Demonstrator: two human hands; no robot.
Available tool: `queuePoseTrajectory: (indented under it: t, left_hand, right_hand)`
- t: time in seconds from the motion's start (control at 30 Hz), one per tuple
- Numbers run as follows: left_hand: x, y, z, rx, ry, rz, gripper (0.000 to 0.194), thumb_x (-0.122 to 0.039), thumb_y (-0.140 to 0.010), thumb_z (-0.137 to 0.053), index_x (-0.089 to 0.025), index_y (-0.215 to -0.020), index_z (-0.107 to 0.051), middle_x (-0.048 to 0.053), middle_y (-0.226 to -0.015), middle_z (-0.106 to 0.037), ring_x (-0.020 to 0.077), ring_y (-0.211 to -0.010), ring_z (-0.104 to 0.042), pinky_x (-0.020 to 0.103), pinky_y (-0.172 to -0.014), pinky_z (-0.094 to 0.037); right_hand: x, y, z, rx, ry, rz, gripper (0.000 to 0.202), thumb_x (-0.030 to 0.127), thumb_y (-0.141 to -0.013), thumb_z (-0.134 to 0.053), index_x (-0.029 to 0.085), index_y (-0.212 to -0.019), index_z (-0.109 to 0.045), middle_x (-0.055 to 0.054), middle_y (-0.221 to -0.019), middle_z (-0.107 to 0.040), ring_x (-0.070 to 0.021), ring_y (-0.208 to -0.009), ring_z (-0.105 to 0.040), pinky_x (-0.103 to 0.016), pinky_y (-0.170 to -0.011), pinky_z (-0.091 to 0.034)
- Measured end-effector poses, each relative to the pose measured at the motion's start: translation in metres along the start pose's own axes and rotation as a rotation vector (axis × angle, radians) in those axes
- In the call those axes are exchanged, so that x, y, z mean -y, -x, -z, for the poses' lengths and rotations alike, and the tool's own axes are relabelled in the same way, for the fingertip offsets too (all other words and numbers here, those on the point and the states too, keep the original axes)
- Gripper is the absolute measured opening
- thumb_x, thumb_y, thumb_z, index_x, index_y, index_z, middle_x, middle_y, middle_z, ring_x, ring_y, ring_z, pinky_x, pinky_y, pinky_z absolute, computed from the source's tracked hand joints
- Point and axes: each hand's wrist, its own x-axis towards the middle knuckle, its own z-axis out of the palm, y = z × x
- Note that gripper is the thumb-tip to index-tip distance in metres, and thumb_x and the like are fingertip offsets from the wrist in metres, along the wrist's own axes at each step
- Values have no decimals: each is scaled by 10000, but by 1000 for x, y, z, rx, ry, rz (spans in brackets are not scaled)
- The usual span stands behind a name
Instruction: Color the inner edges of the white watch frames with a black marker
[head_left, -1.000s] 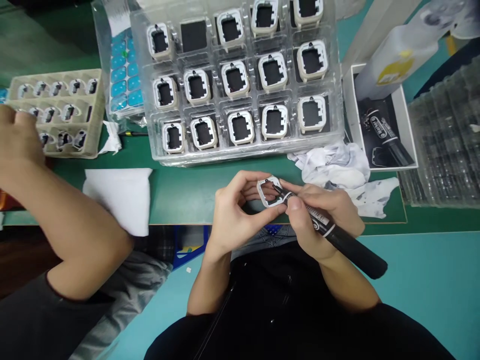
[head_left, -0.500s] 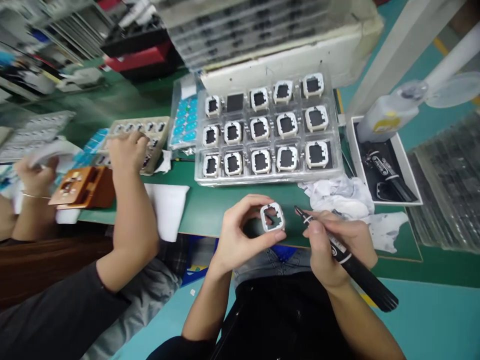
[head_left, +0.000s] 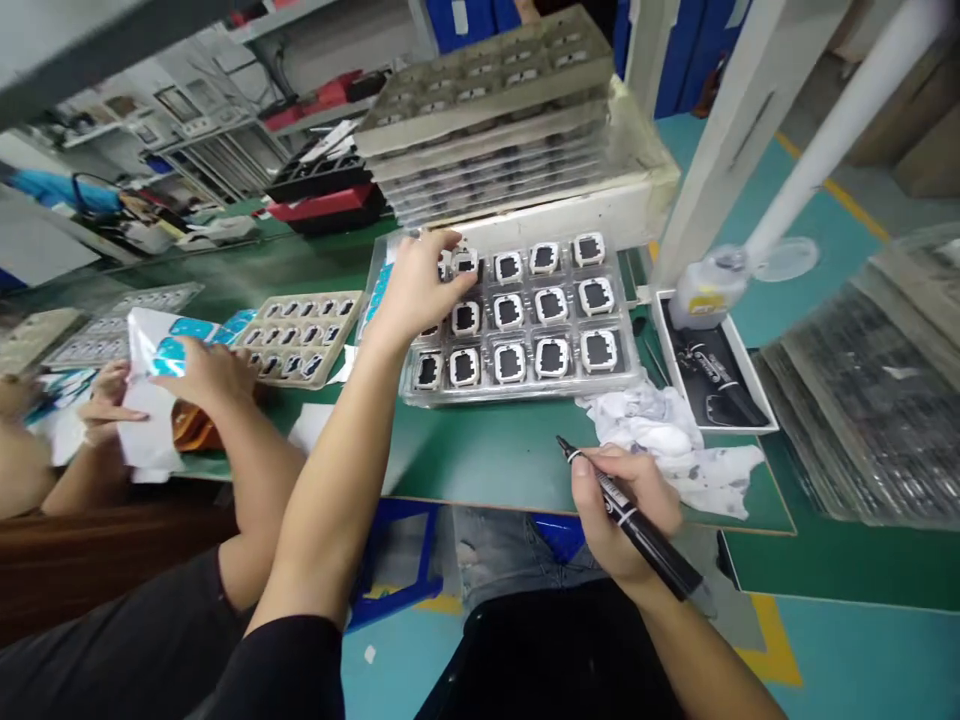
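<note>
At the back left of the clear plastic tray (head_left: 525, 392), my left hand (head_left: 416, 285) has its thumb and fingers closed around a white square frame (head_left: 466, 262). That frame sits in a top-row slot, partly covered by the fingers. Rows of similar white frames with dark centres fill the other slots. Over the front of the green table (head_left: 480, 450), my right hand (head_left: 626, 505) grips a black marker pen (head_left: 637, 530). Its dark, uncapped tip points up and left, apart from the tray.
A crumpled, stained white cloth (head_left: 652, 420) lies right of the tray. Beyond it stands a white box (head_left: 757, 418) holding a bottle (head_left: 709, 285). Stacked trays (head_left: 870, 400) rise at right and behind. At left, a co-worker's hands (head_left: 206, 375) handle a white sheet (head_left: 150, 425).
My left hand has carried the white frame from in front of the marker up to the tray slot that was vacant. The marker stays in my right hand. The view has tilted up.
</note>
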Motion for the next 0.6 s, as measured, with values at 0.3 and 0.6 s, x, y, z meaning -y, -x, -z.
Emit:
queuePoseTrajectory:
  t: [0.3, 0.6]
  left_hand:
    - [-28, -39, -29, 115, -5, -83, 338, -250, -741, -1079, -251, -985, -845, 145, -1390, -776, 503, -1485, -521, 750, -1356, -356]
    - [-45, -66, -33, 114, 147, 55, 413, -460, -823, -1112, -236, -780, -767, 98, -1079, -788, 418, -1470, -586, 672, -1405, -398]
  right_hand:
    - [3, -2, -2, 40, -35, -6, 160, 135, -999, -795, 270, -1009, -708, -11, -870, -851, -210, -736, -851, -336, -702, -731]
    - [2, 0, -2, 14, -33, -38, 141, 195, -1039, -778, 265, -985, -668, -11, -839, -831, -187, -699, -821, -315, -679, -698]
